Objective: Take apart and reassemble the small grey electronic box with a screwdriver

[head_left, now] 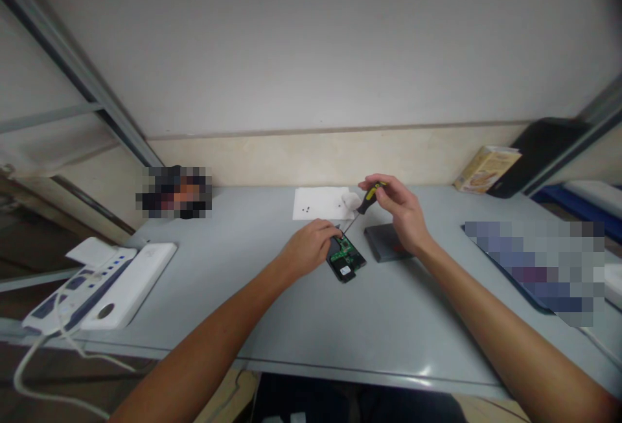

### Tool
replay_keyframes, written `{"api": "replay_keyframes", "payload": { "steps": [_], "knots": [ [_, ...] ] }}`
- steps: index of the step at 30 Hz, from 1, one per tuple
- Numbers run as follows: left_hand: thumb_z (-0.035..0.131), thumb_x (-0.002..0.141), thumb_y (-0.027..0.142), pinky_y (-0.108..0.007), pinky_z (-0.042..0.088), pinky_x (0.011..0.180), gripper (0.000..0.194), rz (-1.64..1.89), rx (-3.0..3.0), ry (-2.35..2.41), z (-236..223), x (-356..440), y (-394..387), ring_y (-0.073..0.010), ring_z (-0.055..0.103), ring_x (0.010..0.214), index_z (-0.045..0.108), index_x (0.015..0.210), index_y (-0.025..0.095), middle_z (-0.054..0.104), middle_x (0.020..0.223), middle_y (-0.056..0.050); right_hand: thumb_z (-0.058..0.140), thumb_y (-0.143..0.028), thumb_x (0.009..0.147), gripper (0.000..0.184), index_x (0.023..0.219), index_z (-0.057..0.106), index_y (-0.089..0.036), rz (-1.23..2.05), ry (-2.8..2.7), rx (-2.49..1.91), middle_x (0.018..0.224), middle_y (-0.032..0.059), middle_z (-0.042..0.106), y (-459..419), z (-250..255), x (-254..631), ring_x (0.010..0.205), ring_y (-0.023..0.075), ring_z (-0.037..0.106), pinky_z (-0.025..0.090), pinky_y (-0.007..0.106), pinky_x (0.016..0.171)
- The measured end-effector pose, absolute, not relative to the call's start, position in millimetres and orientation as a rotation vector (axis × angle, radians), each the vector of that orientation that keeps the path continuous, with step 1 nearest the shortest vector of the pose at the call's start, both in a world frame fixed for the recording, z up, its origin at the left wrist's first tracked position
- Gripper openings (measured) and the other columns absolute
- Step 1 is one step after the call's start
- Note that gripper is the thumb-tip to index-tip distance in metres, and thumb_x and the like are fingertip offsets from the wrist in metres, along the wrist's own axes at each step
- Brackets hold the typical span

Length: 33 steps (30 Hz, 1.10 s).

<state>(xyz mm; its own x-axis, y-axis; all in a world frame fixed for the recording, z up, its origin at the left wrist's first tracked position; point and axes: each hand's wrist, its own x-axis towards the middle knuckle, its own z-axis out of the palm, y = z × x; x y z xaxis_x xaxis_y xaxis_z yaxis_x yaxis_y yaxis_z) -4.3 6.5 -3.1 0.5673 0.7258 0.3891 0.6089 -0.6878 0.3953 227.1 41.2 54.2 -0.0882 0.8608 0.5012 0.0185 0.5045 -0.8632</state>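
A hard drive [345, 260], black with a green circuit board and a small white label, lies on the grey table. My left hand [310, 246] holds it by its far left corner, fingers closed against the edge. In my right hand [397, 208] is a black and yellow screwdriver [370, 199], tilted, its tip down at the far end of the board. What the tip touches is too small to make out. Just right of the drive, partly behind my right wrist, lies a dark grey case [381, 243]. Several tiny dark screws rest on a white paper sheet [321, 197] behind.
A white lump [350, 201] sits on the sheet. Left on the table are a power strip [82, 287] with cables and a white power bank [138, 287]. A yellow box [487, 169] leans at the back right. Blurred items lie at both sides; a wall closes the back.
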Motion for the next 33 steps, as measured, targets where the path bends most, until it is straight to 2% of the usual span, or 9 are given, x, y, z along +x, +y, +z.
{"api": "replay_keyframes", "payload": {
  "steps": [5,12,33],
  "knots": [
    [0.048,0.095,0.003,-0.036,0.052,0.102,0.036,0.783,2.590,1.113,-3.1,-4.7,6.4,-0.0215,0.062,0.109,0.071,0.117,0.020,0.070,0.113,-0.007,0.075,-0.039,0.087,0.018,0.099,0.072,-0.026,0.730,-1.510,-0.893,0.098,0.0020,0.070,41.2,56.0,225.6,0.089,0.0195,0.065,0.052,0.037,0.091],
    [0.048,0.096,0.003,-0.037,0.052,0.103,0.035,0.782,2.587,1.118,-3.4,-4.8,6.3,-0.0217,0.062,0.109,0.071,0.117,0.019,0.070,0.112,-0.007,0.070,-0.038,0.091,0.026,0.115,0.071,-0.027,0.789,-1.518,-0.873,0.103,0.0026,0.072,44.8,51.3,230.6,0.095,0.0199,0.066,0.051,0.037,0.092],
    [0.047,0.096,0.003,-0.036,0.052,0.101,0.035,0.757,2.590,1.121,0.3,-4.8,5.1,-0.0219,0.062,0.109,0.071,0.117,0.019,0.070,0.113,-0.007,0.070,-0.039,0.093,0.028,0.118,0.070,-0.028,0.737,-1.546,-0.888,0.103,0.0031,0.072,45.5,48.5,228.4,0.095,0.0200,0.068,0.053,0.038,0.094]
  ]
}}
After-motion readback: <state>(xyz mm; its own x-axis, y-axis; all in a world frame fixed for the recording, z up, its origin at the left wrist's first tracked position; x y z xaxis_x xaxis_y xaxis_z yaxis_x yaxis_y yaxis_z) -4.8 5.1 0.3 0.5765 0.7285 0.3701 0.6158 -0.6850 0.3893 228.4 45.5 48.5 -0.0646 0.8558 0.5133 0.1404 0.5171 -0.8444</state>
